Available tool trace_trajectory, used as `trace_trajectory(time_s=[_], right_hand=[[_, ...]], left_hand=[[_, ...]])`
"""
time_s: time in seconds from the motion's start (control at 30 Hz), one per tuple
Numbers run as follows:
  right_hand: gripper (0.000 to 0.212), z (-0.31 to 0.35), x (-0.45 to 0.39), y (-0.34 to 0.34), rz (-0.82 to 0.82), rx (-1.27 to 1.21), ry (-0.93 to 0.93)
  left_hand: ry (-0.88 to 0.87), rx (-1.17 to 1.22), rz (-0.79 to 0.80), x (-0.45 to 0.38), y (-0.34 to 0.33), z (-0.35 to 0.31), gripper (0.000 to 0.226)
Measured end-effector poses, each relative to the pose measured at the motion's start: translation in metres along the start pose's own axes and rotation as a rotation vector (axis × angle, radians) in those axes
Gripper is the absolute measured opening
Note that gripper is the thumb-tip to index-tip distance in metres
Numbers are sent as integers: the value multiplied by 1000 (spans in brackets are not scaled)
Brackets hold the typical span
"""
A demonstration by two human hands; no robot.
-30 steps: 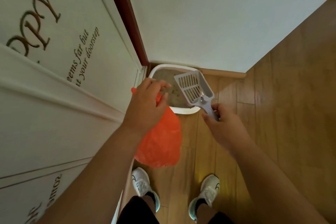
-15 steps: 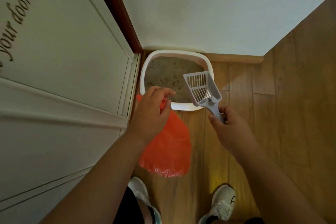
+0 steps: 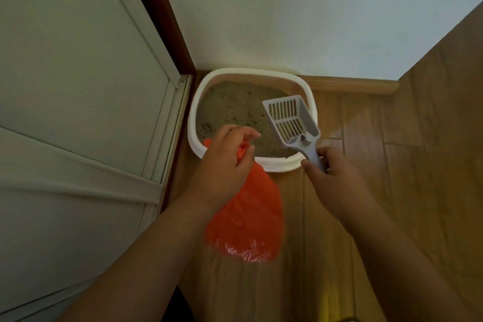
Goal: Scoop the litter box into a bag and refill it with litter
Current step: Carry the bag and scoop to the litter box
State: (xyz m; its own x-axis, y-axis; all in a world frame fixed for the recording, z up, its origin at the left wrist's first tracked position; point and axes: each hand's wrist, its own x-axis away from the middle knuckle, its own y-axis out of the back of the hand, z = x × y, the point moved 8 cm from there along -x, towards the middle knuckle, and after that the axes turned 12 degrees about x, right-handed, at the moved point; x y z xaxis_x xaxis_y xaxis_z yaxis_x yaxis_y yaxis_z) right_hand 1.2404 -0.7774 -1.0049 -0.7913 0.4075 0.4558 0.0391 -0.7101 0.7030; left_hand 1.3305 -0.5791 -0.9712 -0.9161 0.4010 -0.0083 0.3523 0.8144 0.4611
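So, surroundings: I'm seeing the litter box point(image 3: 251, 165) sitting in the corner, door point(image 3: 78, 86) at left, wall point(image 3: 287, 8) behind.
Change: it's looming closer than before.
Left hand point(image 3: 222, 165): pinching the orange bag point(image 3: 245, 219), dangling.
Right hand point(image 3: 337, 185): wrapping the grey scoop point(image 3: 290, 120) handle, empty, hovering over clumpy tan litter point(image 3: 235, 110).

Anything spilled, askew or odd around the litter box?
Nothing stands out. The litter box sits level in the corner, no litter visible on the floor. The scoop is empty; the bag hangs bunched shut.
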Motion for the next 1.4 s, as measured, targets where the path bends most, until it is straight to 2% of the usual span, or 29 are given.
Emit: trace_trajectory(time_s=[0.1, 0.17, 0.27, 0.37, 0.43, 0.53, 0.63, 0.77, 0.9, 1.07, 1.23, 1.4], right_hand=[[39, -3, -17, -17, 12, 19, 58], [35, -1, -28, -23, 27, -48, 102], [25, 4, -44, -26, 51, -179, 133], [20, 6, -52, -24, 78, -159, 180], [21, 7, -56, -23, 100, -250, 163], [20, 5, -62, -37, 167, -405, 96], [22, 10, -64, -50, 209, -495, 103], [29, 23, -62, -58, 258, -557, 139], [31, 26, -66, -56, 243, -571, 132], [35, 24, -65, -43, 165, -518, 157], [33, 25, -59, -36, 155, -507, 189], [38, 28, -57, -37, 119, -474, 199]], left_hand=[[-18, 35, -23, 3, -11, 21, 23], [-10, 37, -3, 1, -20, 32, 24], [-90, 45, 24, -15, -30, 29, 24], [-17, 156, -50, -21, -31, 31, 20], [13, 191, -78, -20, -33, 33, 20], [65, 396, -91, -18, -37, 32, 20], [144, 678, -50, -14, -47, 31, 26], [202, 878, 45, -8, -56, 31, 49], [215, 807, 97, -10, -52, 33, 77], [221, 665, -20, -15, -40, 46, 78], [209, 354, -117, -15, -31, 44, 50], [265, 423, -77, -14, -34, 43, 31]])
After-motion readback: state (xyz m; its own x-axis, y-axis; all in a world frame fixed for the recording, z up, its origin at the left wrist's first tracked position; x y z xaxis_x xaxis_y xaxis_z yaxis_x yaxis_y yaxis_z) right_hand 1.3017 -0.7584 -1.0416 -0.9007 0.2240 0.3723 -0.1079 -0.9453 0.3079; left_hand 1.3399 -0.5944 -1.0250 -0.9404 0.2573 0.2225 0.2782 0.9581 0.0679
